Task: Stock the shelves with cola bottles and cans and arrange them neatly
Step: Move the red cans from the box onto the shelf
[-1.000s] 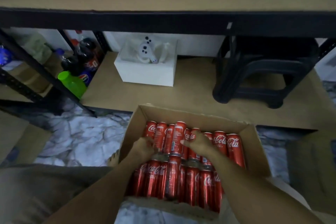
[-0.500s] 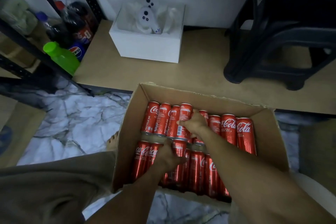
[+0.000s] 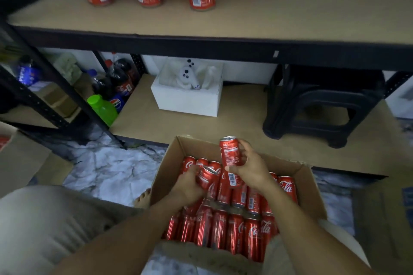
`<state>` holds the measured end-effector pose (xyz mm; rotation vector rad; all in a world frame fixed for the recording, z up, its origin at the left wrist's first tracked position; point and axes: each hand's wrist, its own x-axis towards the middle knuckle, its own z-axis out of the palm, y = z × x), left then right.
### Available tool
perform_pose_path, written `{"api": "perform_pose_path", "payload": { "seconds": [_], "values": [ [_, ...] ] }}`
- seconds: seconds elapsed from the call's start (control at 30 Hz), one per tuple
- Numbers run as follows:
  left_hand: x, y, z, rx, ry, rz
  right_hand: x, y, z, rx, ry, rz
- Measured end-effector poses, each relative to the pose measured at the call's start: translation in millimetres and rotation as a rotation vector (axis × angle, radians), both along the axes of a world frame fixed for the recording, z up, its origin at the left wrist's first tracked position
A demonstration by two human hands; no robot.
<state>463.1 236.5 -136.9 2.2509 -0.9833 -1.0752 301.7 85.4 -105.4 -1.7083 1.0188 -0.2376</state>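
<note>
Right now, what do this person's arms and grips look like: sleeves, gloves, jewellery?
Both forearms are bare, no sleeves in view. The left grip and right grip wear no gloves; no watch, band or ring shows.

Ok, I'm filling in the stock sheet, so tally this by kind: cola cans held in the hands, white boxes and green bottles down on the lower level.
Cola cans held: 2, a tilted can in the left hand and an upright can in the right hand
White box: 1
Green bottle: 1
Total: 4
</note>
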Motion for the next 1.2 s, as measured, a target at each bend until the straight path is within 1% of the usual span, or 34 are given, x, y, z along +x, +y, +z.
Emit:
{"api": "perform_pose_path", "payload": {
  "seconds": [0.1, 0.17, 0.27, 0.4, 0.53, 0.63, 0.77, 0.87, 0.97, 1.2],
  "values": [
    [22, -16, 45, -0.076, -0.105, -0.022, -14, -3, 29, -0.073, -0.065, -0.034],
    [32, -27, 77, -0.120, -0.138, -0.075, -20, -5, 48, -0.113, -0.085, -0.033],
    [43, -37, 122, -0.206, -0.139, -0.120, -24, -9, 81, -0.211, -0.104, -0.017],
    [52, -39, 165, -0.325, -0.187, -0.074, -24, -18, 128, -0.411, -0.178, 0.037],
    [49, -47, 195, -0.442, -0.203, -0.027, -22, -18, 191, -0.502, -0.258, 0.084],
    [51, -50, 210, -0.508, -0.165, 0.016, -22, -19, 242, -0.563, -0.348, 0.081],
    [55, -53, 222, -0.540, -0.172, 0.031, -21, -33, 303, -0.614, -0.469, 0.015],
    [56, -55, 226, -0.566, -0.167, 0.060, -13, -63, 334, -0.719, -0.462, -0.089],
    [58, -55, 227, -0.587, -0.164, 0.073, 2, -105, 349, -0.742, -0.446, -0.185],
    [61, -50, 228, -0.594, -0.171, 0.058, 50, -203, 342, -0.714, -0.387, -0.399]
  ]
}}
